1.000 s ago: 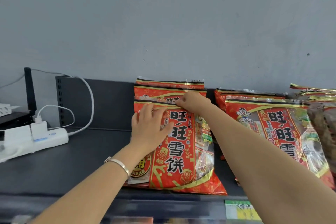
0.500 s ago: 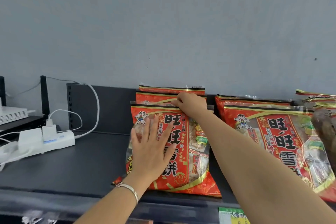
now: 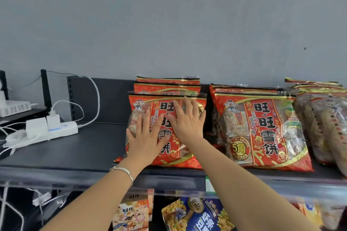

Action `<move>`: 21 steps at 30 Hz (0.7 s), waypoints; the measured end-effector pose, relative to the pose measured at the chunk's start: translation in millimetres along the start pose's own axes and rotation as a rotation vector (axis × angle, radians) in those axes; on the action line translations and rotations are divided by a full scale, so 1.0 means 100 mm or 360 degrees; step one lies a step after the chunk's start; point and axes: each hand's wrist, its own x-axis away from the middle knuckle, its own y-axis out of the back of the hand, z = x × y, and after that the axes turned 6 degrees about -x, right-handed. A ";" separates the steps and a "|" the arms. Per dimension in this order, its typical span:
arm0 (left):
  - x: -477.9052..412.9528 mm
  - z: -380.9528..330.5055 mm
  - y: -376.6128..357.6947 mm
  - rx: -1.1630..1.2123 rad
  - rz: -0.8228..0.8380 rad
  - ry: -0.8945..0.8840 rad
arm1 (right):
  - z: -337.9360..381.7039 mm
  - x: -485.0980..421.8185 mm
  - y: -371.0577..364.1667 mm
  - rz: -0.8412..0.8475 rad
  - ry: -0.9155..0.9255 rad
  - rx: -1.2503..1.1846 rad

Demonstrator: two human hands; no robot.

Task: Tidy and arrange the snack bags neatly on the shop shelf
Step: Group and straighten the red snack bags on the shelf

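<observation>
A red snack bag (image 3: 165,148) with Chinese lettering stands upright at the front of a row on the dark shelf (image 3: 75,148). Two more bags of the same kind (image 3: 167,85) stand behind it. My left hand (image 3: 146,137) lies flat on the bag's left half, fingers spread. My right hand (image 3: 187,122) presses flat on its upper right half, fingers apart. Neither hand grips anything. A second row of red bags (image 3: 262,129) stands to the right.
A white power strip (image 3: 50,130) with plugs and cables lies at the shelf's left end. Brownish snack bags (image 3: 324,122) fill the far right. On the shelf below stand a blue bag (image 3: 199,215) and a small box (image 3: 133,212). A grey wall rises behind.
My right hand has come down from the front bag's top edge and now lies flat on its face beside my left hand. The view has tilted down, showing the lower shelf.
</observation>
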 end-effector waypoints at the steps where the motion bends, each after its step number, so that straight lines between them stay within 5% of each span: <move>1: 0.01 0.00 0.07 0.0017 0.0049 -0.0013 | -0.01 0.07 0.02 0.0022 0.0007 -0.0007; 9: 0.16 0.18 0.24 -0.0094 0.0190 -0.0169 | -0.10 0.53 0.07 0.0260 0.0298 0.0130; 21: 0.30 0.06 0.13 -0.0213 -0.0029 -0.0038 | -0.13 0.46 -0.13 0.0437 0.0370 0.0213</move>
